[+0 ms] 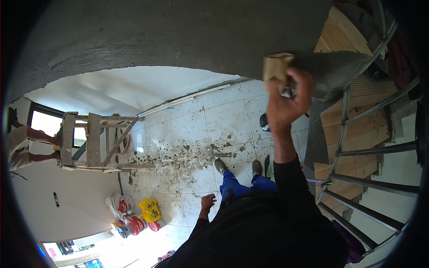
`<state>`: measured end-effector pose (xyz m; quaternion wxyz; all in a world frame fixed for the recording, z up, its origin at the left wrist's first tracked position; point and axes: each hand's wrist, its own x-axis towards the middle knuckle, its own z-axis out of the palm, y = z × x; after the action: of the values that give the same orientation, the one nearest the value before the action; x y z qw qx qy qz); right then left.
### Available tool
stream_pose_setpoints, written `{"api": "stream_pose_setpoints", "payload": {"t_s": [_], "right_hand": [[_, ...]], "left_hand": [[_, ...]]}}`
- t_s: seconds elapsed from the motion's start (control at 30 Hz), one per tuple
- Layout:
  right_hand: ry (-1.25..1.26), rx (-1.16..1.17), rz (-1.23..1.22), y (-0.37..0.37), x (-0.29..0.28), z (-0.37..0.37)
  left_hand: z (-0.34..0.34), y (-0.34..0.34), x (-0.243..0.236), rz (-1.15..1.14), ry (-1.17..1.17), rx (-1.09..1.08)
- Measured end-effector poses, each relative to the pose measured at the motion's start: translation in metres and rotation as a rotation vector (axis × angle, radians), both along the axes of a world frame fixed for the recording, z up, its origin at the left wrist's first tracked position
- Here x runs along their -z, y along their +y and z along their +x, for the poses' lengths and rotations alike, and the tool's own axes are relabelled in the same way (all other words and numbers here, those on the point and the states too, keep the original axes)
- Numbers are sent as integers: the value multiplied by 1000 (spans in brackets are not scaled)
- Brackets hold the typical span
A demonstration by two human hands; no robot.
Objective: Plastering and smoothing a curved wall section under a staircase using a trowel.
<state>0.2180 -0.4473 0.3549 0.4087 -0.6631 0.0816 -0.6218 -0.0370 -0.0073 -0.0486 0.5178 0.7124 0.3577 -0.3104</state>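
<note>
My right hand (288, 100) is raised and closed on a tan folded piece (276, 69), which looks like paper or a flat sponge; its exact kind I cannot make out. The piece lies against the lower part of a grey plastered surface (178, 38) that curves across the top of the view. Fingers and thumb pinch its near end. Down at my left side hangs my left hand (208, 203), its fingers loosely apart with nothing visible in them.
Mortar splatter covers the tiled floor (178, 120) around my boots. A wooden scaffold (96, 138) at left bears another person's legs (42, 145). Paint buckets (134, 225) and a yellow bag (150, 209) stand lower left. Wooden stairs (353, 129) and a metal railing (377, 149) rise at right.
</note>
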Motion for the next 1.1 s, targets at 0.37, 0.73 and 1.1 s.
{"api": "stream_pose_setpoints", "payload": {"t_s": [0.37, 0.73, 1.1], "right_hand": [[93, 59, -542, -19, -16, -12], [154, 21, -599, -21, -3, -13], [478, -175, 168, -12, 145, -119]], "left_hand": [[-26, -5, 2, -14, 133, -34], [37, -33, -13, 111, -254, 174], [218, -273, -320, -502, -712, 172]]}}
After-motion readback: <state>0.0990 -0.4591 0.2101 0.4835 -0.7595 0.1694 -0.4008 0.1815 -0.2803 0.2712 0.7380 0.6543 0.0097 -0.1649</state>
